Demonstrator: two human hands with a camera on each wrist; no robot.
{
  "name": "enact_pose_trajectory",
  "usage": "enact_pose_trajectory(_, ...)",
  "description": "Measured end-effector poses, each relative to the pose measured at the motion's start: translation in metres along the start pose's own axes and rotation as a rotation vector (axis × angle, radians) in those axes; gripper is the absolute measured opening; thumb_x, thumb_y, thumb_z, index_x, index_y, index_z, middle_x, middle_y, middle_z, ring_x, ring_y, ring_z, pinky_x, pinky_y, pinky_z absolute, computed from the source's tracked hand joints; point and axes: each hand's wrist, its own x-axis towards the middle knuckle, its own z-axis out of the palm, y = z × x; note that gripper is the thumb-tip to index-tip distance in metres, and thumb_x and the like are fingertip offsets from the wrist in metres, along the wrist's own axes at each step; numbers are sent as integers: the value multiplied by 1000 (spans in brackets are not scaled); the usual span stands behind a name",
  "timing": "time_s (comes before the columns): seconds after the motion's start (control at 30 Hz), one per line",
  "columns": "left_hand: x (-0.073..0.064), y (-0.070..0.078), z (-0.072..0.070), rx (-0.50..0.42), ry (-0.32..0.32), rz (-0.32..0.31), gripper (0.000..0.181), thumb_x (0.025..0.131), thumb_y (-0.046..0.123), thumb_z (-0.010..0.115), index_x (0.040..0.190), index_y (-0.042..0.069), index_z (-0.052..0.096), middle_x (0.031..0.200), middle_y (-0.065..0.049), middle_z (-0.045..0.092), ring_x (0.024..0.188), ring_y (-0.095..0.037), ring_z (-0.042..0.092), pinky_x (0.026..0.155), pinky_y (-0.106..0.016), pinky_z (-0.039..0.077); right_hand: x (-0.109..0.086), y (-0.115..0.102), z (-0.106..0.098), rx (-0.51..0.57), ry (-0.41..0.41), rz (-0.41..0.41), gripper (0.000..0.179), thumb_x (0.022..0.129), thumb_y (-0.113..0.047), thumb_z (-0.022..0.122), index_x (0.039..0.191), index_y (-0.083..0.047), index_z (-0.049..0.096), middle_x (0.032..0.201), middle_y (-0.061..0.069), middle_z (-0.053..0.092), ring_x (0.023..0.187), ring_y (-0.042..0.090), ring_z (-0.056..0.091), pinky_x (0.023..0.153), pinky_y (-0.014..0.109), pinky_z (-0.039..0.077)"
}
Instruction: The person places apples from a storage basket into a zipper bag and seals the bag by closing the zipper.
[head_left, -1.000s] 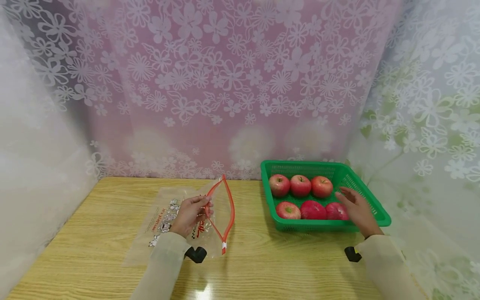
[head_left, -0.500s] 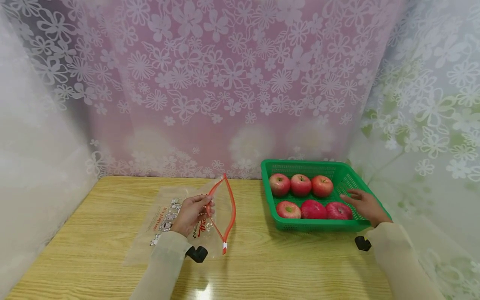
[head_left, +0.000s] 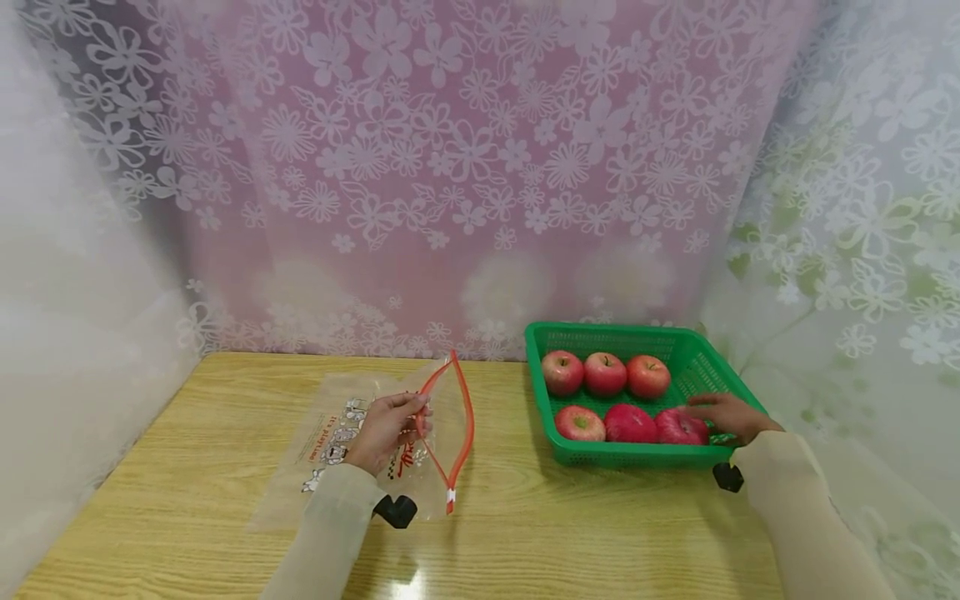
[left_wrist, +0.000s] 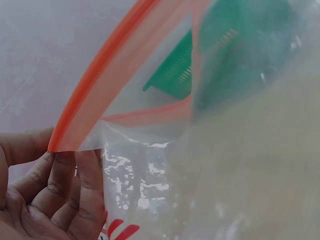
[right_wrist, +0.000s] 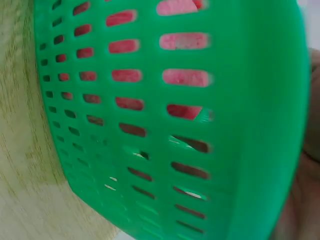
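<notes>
In the head view my left hand (head_left: pixel 387 429) pinches the orange-red zip edge of a clear printed zip bag (head_left: pixel 461 442), whose mouth gapes toward the right. The left wrist view shows thumb and fingertips at the lower end of that zip strip (left_wrist: pixel 82 95). My right hand (head_left: pixel 731 417) reaches over the right part of a green basket (head_left: pixel 555 429), fingers fairly straight, fingertips right at the front-right apple (head_left: pixel 681 427). In the right wrist view the basket's slotted wall (right_wrist: pixel 150 120) hides most of that hand; red apple skin shows through the slots.
Beside that apple lie a dark red apple (head_left: pixel 630 423) and a paler one (head_left: pixel 580 423). Three more apples (head_left: pixel 604 373) form the back row of the basket. Everything stands on a wood-grain table (head_left: pixel 525 533), with a floral curtain (head_left: pixel 480 167) behind it.
My right hand first shifted right, off the front-right apple, then lowered and came back left to its right side. The left hand keeps its pinch on the bag, nearly still.
</notes>
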Motion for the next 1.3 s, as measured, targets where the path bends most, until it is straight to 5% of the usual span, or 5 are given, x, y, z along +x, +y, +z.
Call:
enact_pose_trajectory(0.4, -1, 0, 0, 20, -4, 2, 28, 97, 16, 59, 111, -9, 61, 77, -3, 64, 62, -9, 64, 57, -20, 53, 10, 3, -5, -105, -121, -49, 62, 101, -27, 51, 132, 24, 34, 135, 44, 32, 117, 50, 47, 88, 48, 52)
enact_pose_trajectory(0.93, 2, 2, 1, 52, -9, -2, 32, 98, 16, 59, 114, -11, 59, 79, -6, 65, 63, -9, 64, 57, -20, 53, 24, 12, -7, -80, -188, -9, 74, 101, -33, 50, 135, 27, 23, 139, 47, 22, 126, 57, 34, 93, 50, 49)
enact_pose_trajectory(1.1, 2, 2, 1, 48, -5, -12, 30, 97, 16, 59, 112, -10, 60, 78, -5, 65, 61, -9, 64, 56, -20, 53, 22, 12, -7, -115, -179, -13, 71, 100, -37, 51, 133, 24, 34, 133, 41, 37, 119, 50, 46, 93, 49, 49)
enact_pose_trajectory(1.3, 3, 1, 0, 41, -3, -15, 30, 98, 15, 58, 114, -11, 59, 78, -5, 65, 60, -9, 63, 55, -20, 53, 21, 12, -8, -101, -180, -26, 63, 98, -37, 54, 126, 19, 45, 114, 18, 58, 105, 28, 56, 88, 43, 50)
